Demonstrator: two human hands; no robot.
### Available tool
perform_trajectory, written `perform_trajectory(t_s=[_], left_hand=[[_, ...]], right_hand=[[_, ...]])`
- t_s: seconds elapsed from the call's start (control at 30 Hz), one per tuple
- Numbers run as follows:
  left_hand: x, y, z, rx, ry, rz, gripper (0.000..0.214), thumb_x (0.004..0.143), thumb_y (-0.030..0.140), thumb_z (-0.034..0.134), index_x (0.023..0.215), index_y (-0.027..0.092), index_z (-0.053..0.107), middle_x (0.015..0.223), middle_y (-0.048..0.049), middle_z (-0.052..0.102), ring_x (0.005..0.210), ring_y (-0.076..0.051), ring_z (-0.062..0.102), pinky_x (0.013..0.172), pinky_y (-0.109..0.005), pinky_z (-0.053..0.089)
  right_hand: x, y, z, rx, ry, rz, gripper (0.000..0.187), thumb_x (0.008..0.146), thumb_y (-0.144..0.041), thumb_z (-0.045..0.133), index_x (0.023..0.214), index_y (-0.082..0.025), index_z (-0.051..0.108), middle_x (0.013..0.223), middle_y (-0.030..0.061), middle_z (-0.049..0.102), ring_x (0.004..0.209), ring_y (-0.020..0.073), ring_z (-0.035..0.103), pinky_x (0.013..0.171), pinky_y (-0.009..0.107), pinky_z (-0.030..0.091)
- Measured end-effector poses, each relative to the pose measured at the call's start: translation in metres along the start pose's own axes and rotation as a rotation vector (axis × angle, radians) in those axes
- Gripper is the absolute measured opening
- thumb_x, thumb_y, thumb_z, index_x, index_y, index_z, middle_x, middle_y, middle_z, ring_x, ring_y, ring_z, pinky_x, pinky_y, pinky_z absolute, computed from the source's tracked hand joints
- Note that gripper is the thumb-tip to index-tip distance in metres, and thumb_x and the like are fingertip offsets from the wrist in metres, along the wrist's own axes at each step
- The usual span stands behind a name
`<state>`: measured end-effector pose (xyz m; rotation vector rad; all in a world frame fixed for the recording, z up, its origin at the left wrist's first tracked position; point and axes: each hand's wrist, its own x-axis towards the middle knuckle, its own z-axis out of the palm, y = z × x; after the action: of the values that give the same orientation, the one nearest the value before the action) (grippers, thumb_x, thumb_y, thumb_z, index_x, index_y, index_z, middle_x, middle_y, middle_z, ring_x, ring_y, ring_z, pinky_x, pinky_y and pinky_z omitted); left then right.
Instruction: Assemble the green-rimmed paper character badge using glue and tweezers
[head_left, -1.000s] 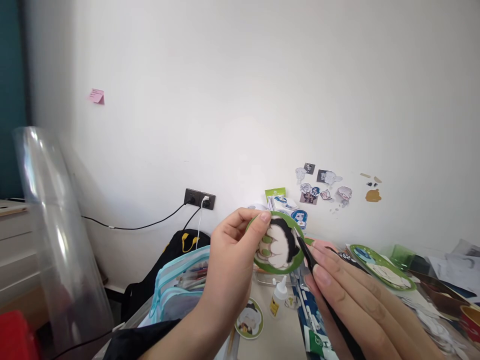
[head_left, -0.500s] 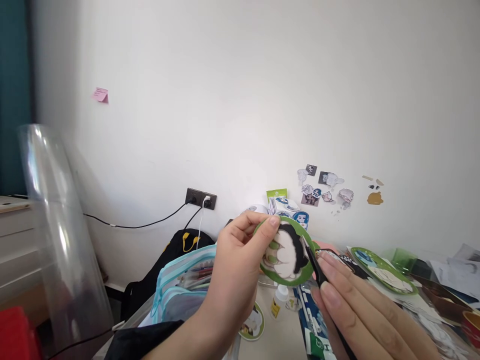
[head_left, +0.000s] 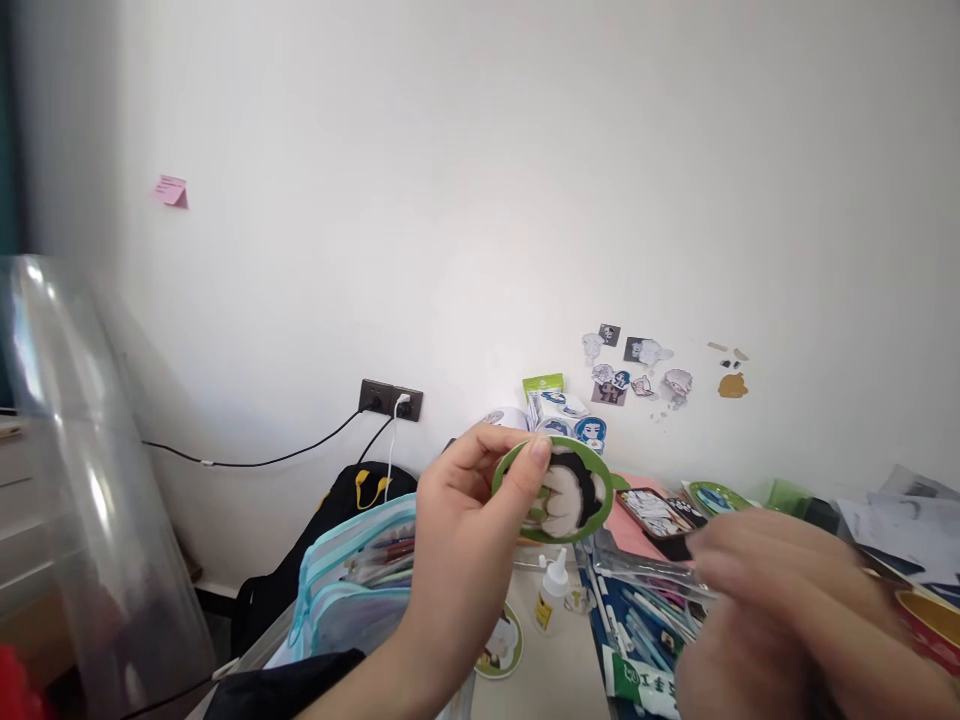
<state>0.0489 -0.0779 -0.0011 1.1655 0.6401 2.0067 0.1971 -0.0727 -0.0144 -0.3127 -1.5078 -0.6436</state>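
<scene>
Lateral passage: gap between green-rimmed disc (head_left: 576, 492) and right hand (head_left: 795, 605) | Obstacle, below disc: upright nozzle bottle (head_left: 550, 600) | Obstacle, left of left hand (head_left: 469, 510): blue-edged pouch (head_left: 352, 610) | Obstacle, below gap: white-and-green tube (head_left: 639, 686) | Upward: open space before wall (head_left: 480, 200)

2 hands (head_left: 469, 515) (head_left: 795, 600) – 1 bottle (head_left: 551, 592)

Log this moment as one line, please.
left hand: pinching disc | right hand: blurred, apart from disc, grip unclear | bottle: upright
</scene>
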Motion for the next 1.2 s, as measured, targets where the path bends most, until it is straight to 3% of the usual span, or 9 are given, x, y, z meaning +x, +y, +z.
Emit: perform_trajectory(t_s=[0.1, 0.2, 0.3, 0.67, 0.9, 1.2], left_hand=[[-0.006, 0.000, 0.003, 0.044, -0.021, 0.003, 0.013, 0.083, 0.031, 0.074, 0.074, 0.021, 0.071, 0.070, 0.0028, 0.067, 0.068, -0.009, 0.059, 0.062, -0.013, 0.049], [-0.010, 0.002, 0.006, 0.056, -0.024, -0.028, 0.013, 0.083, 0.030, 0.074, 0.073, 0.021, 0.070, 0.071, 0.0034, 0.068, 0.067, -0.008, 0.060, 0.061, -0.012, 0.049], [-0.011, 0.004, 0.006, 0.034, -0.023, -0.046, 0.012, 0.082, 0.031, 0.075, 0.076, 0.021, 0.071, 0.072, 0.0031, 0.069, 0.068, -0.009, 0.062, 0.062, -0.013, 0.050], [-0.010, 0.008, 0.003, -0.024, -0.047, -0.116, 0.015, 0.080, 0.029, 0.076, 0.071, 0.019, 0.070, 0.066, 0.0034, 0.064, 0.062, -0.007, 0.056, 0.058, -0.013, 0.049], [-0.006, 0.008, 0.005, -0.077, -0.060, -0.169, 0.013, 0.080, 0.027, 0.076, 0.069, 0.020, 0.071, 0.065, 0.0042, 0.067, 0.061, -0.007, 0.059, 0.058, -0.012, 0.050], [-0.003, 0.009, 0.004, -0.073, -0.064, -0.173, 0.013, 0.080, 0.026, 0.076, 0.069, 0.020, 0.071, 0.065, 0.0049, 0.067, 0.059, -0.005, 0.059, 0.056, -0.010, 0.048]], right_hand=[[0.005, 0.000, 0.011, -0.027, -0.035, 0.028, 0.018, 0.094, -0.016, 0.055, 0.111, -0.014, 0.061, 0.084, 0.0059, 0.060, 0.074, 0.0194, 0.060, 0.070, 0.033, 0.049], [0.007, 0.005, 0.017, -0.097, -0.181, -0.053, 0.043, 0.089, -0.039, 0.066, 0.117, -0.008, 0.060, 0.102, 0.0124, 0.058, 0.087, 0.0223, 0.058, 0.078, 0.034, 0.048], [0.005, 0.010, 0.017, -0.068, -0.269, -0.076, 0.051, 0.085, -0.038, 0.070, 0.123, -0.006, 0.057, 0.113, 0.0152, 0.057, 0.099, 0.0245, 0.059, 0.081, 0.035, 0.048], [0.006, 0.012, 0.015, -0.049, -0.249, -0.167, 0.047, 0.082, -0.030, 0.074, 0.117, -0.002, 0.060, 0.107, 0.0172, 0.067, 0.091, 0.0230, 0.062, 0.075, 0.035, 0.047], [0.007, 0.011, 0.017, -0.064, -0.227, -0.163, 0.046, 0.081, -0.030, 0.075, 0.116, -0.005, 0.061, 0.102, 0.0155, 0.070, 0.084, 0.0230, 0.063, 0.072, 0.036, 0.048], [0.006, 0.011, 0.018, -0.112, -0.211, -0.193, 0.049, 0.078, -0.031, 0.079, 0.114, -0.001, 0.064, 0.096, 0.0184, 0.073, 0.080, 0.0268, 0.064, 0.068, 0.038, 0.046]])
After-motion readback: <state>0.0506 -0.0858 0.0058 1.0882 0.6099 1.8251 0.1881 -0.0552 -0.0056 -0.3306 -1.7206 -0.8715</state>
